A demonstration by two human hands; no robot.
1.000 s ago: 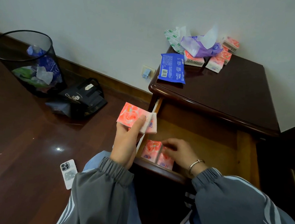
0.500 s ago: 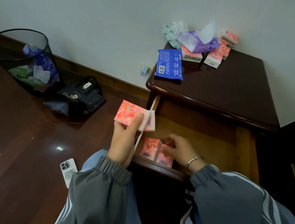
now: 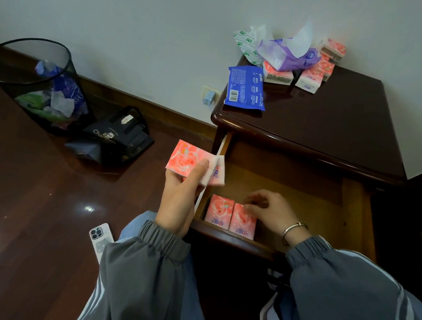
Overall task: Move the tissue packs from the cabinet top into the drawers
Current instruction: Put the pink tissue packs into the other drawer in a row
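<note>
- Room: pale wall, glossy dark wood floor (image 3: 34, 208), dark wooden cabinet (image 3: 322, 133) in the corner with its top drawer (image 3: 327, 221) pulled open.
- Left hand (image 3: 178, 203): grip pressed onto two pink tissue packs (image 3: 192, 162), thumb on top, fingers beneath; held just left of the drawer's front corner, above the floor.
- Right hand (image 3: 269, 211): inside the drawer, fingers curled loosely, tips touching the top edge of the right one of two pink packs in the drawer (image 3: 230, 216); not closed round it. Metal bangle (image 3: 294, 228) on the wrist.
- Those two packs stand side by side, touching, in the drawer's front left corner.
- Cabinet top, back left: pile of pink packs (image 3: 311, 75), purple soft tissue pack (image 3: 285, 54) with a sheet sticking up, green-and-white pack (image 3: 245, 44), blue flat pack (image 3: 245, 90) at the edge.
- Floor: mesh waste bin (image 3: 33, 75) with scraps, black bag (image 3: 120, 136) beside it, phone (image 3: 100, 237) face down near the left sleeve.
</note>
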